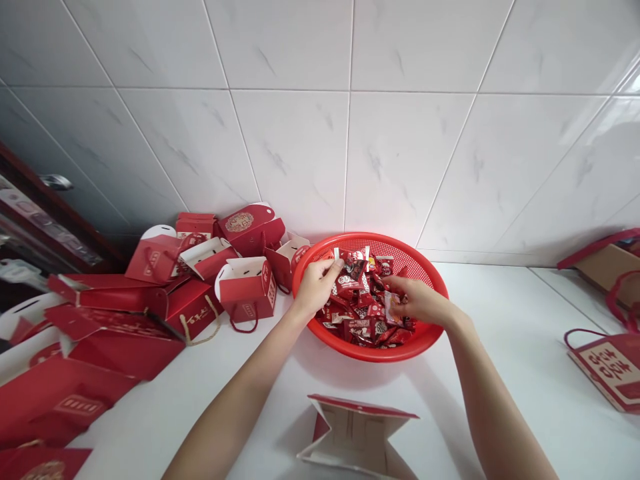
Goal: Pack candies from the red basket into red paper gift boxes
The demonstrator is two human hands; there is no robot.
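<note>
Both hands reach into a red plastic colander (320,338) full of small wrapped candies (359,329). Thumb and fingers of my left hand (318,285) are closed on a red candy packet (351,271) over the left part of the heap. On the right side of the heap, my right hand (417,300) has its fingers bent around a small pale, clear wrapped candy (392,307); its fingertips are partly hidden among the wrappers. Nearer to me than the colander stands a red gift box (357,440) with its top open, showing a pale inside.
Several red gift boxes with cord handles crowd the left, including a small box (246,290) beside the colander. At the right lies a red and cream bag (607,370) near a cardboard piece (613,263). A tiled wall (400,153) closes off the back of the white table (505,327).
</note>
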